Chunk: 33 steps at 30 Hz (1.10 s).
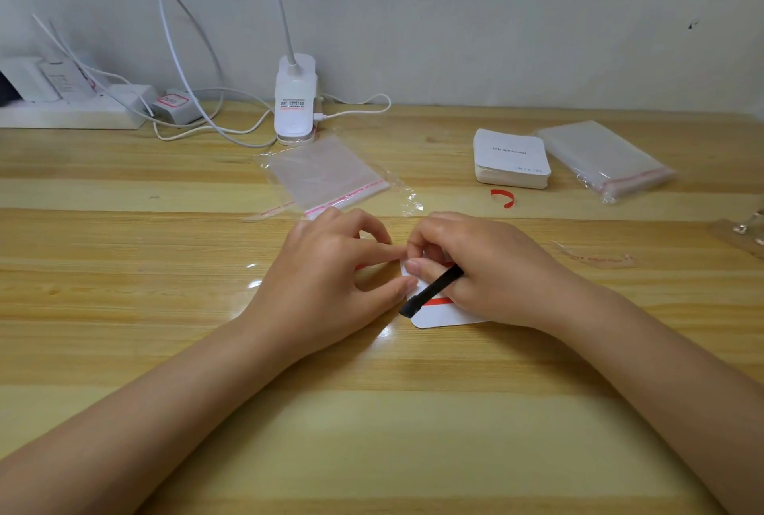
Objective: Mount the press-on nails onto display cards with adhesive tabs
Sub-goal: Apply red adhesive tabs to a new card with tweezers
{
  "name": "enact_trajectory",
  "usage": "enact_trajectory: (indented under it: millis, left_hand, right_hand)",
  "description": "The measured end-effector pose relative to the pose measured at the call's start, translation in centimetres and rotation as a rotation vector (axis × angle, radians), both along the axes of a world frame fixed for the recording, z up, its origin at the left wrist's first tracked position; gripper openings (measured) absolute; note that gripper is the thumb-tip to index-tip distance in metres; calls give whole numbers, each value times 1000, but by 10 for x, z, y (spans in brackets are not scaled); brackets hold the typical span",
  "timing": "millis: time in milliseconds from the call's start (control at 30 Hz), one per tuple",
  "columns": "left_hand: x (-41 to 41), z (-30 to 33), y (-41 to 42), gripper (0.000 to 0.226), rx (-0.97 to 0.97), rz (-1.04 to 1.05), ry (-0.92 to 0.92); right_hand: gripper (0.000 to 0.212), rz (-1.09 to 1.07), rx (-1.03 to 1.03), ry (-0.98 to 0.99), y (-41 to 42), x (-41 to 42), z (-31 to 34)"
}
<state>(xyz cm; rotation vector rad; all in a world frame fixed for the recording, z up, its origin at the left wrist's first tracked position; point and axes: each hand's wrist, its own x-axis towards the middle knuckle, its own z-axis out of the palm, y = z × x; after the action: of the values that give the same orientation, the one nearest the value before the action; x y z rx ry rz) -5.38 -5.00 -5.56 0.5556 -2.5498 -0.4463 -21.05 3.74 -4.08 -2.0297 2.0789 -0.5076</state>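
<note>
A white display card [444,317] with a red adhesive strip [439,301] lies on the wooden table at the centre, mostly covered by my hands. My left hand [330,279] pinches the card's left edge between forefinger and thumb. My right hand [483,266] rests on the card with its fingers curled round a slim black tool [432,290] that slants down to the left across the card. A stack of white display cards [512,159] sits at the back right. No press-on nails can be made out.
Clear plastic bags [326,175] lie behind my hands, a thicker pack of bags [603,159] at the back right. A peeled red strip [504,198] curls near the card stack. A white clip lamp [295,101], cables and a power strip [70,109] line the wall.
</note>
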Motion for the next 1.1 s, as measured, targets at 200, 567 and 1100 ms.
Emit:
enact_trajectory:
  millis: [200,567,1100]
  left_hand:
    - [0,-1,0,43,4,-13,15]
    - [0,2,4,24,-154,-20,21]
    - [-2,7,9,11,-177,-49,-4]
  right_hand:
    - [11,-34,-39,-39,0,2,-2]
    - [18,-77,-268,-124,6,-5,-3]
    - [48,-213,-486,-258,20,-18,10]
